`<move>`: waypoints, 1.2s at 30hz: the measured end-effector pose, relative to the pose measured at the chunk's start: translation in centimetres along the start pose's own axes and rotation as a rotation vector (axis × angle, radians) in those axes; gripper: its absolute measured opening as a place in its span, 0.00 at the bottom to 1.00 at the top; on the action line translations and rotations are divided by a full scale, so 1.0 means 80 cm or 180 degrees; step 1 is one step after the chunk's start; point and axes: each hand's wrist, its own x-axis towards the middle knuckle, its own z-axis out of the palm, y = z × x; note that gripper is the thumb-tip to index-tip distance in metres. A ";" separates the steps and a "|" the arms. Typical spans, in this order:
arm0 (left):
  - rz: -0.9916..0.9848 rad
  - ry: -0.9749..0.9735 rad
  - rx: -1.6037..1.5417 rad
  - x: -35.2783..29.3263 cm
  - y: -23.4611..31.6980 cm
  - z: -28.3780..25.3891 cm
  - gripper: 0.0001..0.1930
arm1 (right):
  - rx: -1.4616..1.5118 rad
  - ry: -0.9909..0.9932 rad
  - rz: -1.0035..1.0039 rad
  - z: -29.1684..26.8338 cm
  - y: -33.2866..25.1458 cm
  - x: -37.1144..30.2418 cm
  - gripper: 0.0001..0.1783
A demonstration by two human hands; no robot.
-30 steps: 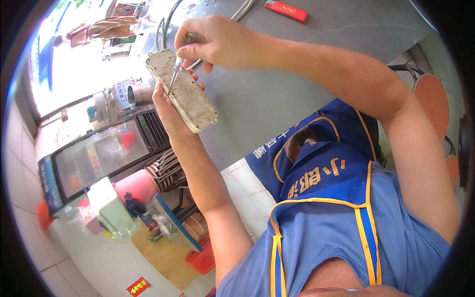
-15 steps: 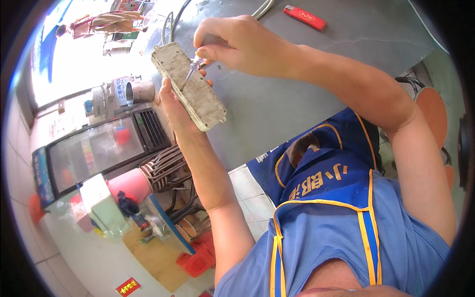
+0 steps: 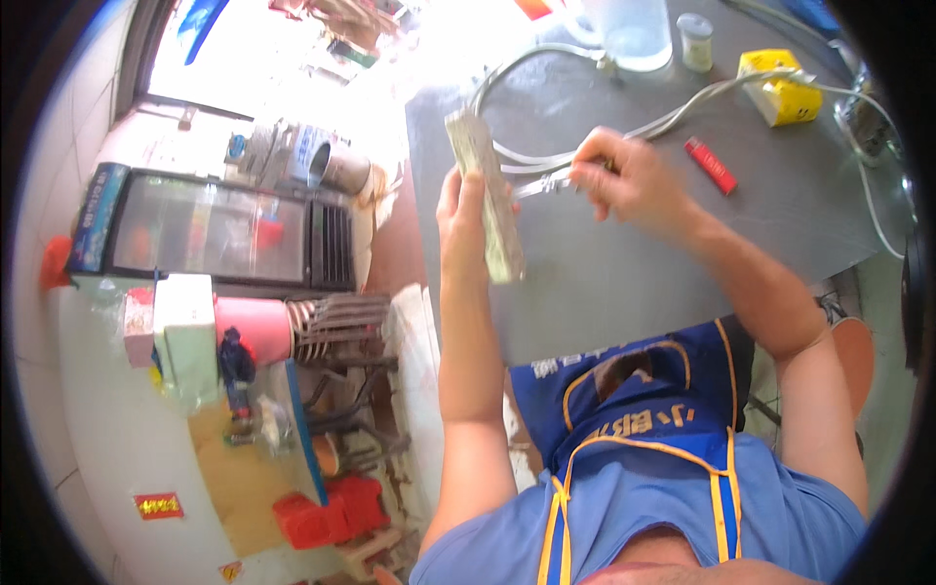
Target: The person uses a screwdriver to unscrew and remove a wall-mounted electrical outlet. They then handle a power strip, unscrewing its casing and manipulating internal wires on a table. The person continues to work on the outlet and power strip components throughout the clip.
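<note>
My left hand [image 3: 460,216] is closed round a long, grimy off-white power strip [image 3: 499,229], held up above the table with its narrow side facing me. A pale cable [image 3: 487,83] runs close by its upper end, though I cannot make out the join. My right hand [image 3: 639,185] grips a small screwdriver [image 3: 554,183] with a clear, shiny lower part. The screwdriver points left at the strip's far-turned face; whether its tip touches is hidden.
The grey table [image 3: 575,307] holds a red lighter [image 3: 711,166], a yellow box [image 3: 777,90], a small lidded jar [image 3: 694,44] and a clear plastic jug [image 3: 639,34]. Cables loop across it. Leftward stand stacked stools [image 3: 336,327] and a glass-door fridge [image 3: 210,224].
The power strip has turned from showing its broad dirty face to nearly edge-on. The screwdriver has gone from lying over that face to its right side. My view has shifted, showing more table.
</note>
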 end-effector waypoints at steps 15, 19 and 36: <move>0.0099 0.0004 0.0041 -0.004 -0.005 -0.002 0.22 | 0.0330 -0.0574 0.0671 -0.001 0.002 -0.001 0.17; 0.0049 -0.0049 0.0033 -0.004 -0.008 -0.002 0.21 | -0.0192 -0.0607 -0.0029 -0.007 0.006 0.004 0.12; -0.0101 -0.0125 -0.0101 -0.006 -0.002 -0.005 0.19 | -0.1564 -0.0297 -0.2292 0.003 0.016 0.004 0.07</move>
